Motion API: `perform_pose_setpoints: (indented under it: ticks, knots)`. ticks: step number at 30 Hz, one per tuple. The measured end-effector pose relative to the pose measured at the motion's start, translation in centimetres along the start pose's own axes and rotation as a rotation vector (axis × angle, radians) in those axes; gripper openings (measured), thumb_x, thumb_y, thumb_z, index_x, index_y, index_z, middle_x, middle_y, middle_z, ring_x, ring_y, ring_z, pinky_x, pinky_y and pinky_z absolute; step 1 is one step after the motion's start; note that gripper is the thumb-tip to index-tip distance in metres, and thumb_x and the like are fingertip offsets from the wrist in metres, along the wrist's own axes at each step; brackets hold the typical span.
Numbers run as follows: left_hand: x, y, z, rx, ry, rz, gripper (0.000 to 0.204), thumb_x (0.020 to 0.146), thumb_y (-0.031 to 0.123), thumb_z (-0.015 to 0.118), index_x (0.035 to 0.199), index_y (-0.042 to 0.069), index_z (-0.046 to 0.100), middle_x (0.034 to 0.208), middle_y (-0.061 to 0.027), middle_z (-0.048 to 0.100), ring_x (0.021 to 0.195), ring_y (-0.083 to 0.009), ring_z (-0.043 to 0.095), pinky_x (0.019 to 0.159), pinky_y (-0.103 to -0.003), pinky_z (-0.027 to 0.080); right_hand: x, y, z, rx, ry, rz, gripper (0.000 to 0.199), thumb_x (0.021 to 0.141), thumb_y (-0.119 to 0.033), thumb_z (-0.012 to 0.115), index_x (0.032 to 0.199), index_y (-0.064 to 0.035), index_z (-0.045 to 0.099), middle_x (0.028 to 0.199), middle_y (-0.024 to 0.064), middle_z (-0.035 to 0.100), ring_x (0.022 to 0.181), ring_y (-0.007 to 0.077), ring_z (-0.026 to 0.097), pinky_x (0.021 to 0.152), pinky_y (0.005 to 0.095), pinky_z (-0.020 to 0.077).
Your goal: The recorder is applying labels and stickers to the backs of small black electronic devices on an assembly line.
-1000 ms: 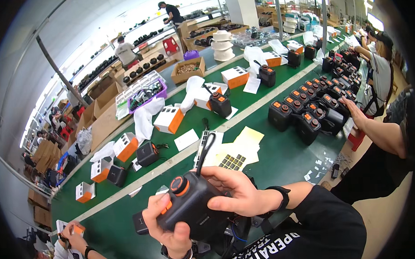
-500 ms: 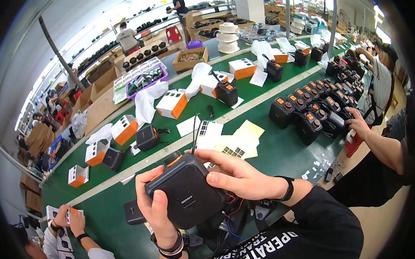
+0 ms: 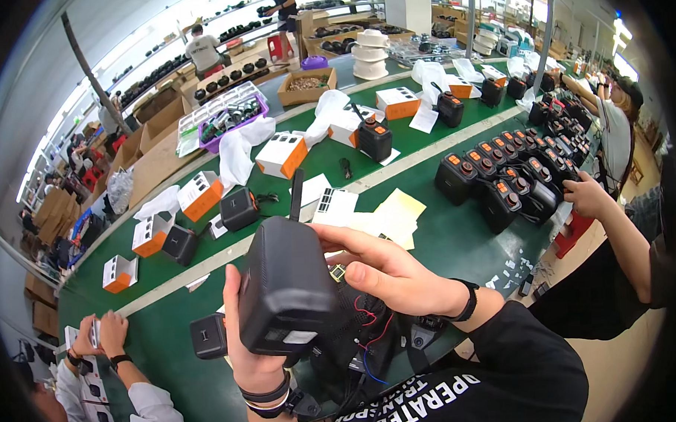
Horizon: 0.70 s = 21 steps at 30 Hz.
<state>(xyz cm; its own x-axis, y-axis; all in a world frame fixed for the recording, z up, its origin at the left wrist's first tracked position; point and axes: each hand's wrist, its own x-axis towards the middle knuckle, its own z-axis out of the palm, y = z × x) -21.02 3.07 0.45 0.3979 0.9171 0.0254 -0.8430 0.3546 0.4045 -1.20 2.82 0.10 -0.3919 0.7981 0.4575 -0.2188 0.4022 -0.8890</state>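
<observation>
A black box-shaped portable radio (image 3: pixel 292 276) with a stubby antenna (image 3: pixel 297 194) is tilted up in front of me. A small white label (image 3: pixel 300 336) shows at its lower end. My left hand (image 3: pixel 250 355) is closed around its left side, fingers up along the edge. To its right, my right hand (image 3: pixel 392 272) has straight fingers reaching to the radio's edge; the thumb stands off it. Those fingertips are partly hidden behind the radio. Below my hands lies a dark opened device with red and blue wires (image 3: pixel 368 321). Another small black unit (image 3: pixel 208 336) rests to the left.
Rows of similar black radios with orange knobs (image 3: pixel 493 165) crowd the green table's right. White-and-orange boxes (image 3: pixel 284 155) line its far strip. Yellow sheets (image 3: pixel 398 216) lie ahead. A co-worker's hands (image 3: pixel 97 338) work at lower left; another person's hand (image 3: pixel 587 196) is at right.
The radio has been turned in my left hand: its grille face has swung out of sight and a smooth side with a white label now shows. My right thumb has come off it.
</observation>
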Motion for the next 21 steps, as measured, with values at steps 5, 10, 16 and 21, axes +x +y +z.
perform_pose_setpoints:
  ticks: [5,10,16,21]
  knots:
    - [-0.7,0.2,-1.7,-0.250,0.053,-0.234,0.055,0.093,0.047,0.034,0.122,0.002,0.049,0.117,-0.0230,0.054,0.103,-0.0406,0.056,0.089,-0.052,0.047,0.5,0.4,0.7,0.060,-0.018,0.125,0.072,0.091,-0.040,0.050,0.140,0.0020,0.020,0.134,0.0133,0.038,0.123,0.0216,0.039,0.103,0.0371,0.0283]
    - [-1.2,0.8,-1.6,-0.382,0.074,-0.231,0.052,0.095,0.044,0.033,0.124,0.003,0.048,0.120,-0.0241,0.052,0.107,-0.0414,0.052,0.093,-0.051,0.045,1.4,0.2,1.8,0.068,-0.057,0.227,0.082,0.085,-0.037,0.060,0.142,0.0009,0.015,0.134,0.0136,0.038,0.125,0.0210,0.036,0.104,0.0374,0.0269]
    - [-1.3,1.6,-2.1,-0.362,0.094,-0.202,0.052,0.095,0.043,0.032,0.124,0.003,0.048,0.118,-0.0229,0.053,0.106,-0.0407,0.053,0.093,-0.048,0.045,2.0,1.1,3.2,0.040,-0.007,0.172,0.075,0.082,-0.032,0.066,0.136,0.0010,0.026,0.121,0.0103,0.045,0.106,0.0194,0.046,0.097,0.0358,0.0352]
    - [-1.3,2.2,-2.4,-0.152,0.081,-0.209,0.050,0.095,0.043,0.036,0.120,0.003,0.051,0.115,-0.0187,0.056,0.101,-0.0329,0.057,0.090,-0.042,0.047,2.5,2.7,4.8,0.077,0.009,0.124,0.094,0.073,-0.030,0.075,0.140,0.0007,0.017,0.126,0.0136,0.043,0.110,0.0202,0.046,0.098,0.0344,0.0339]
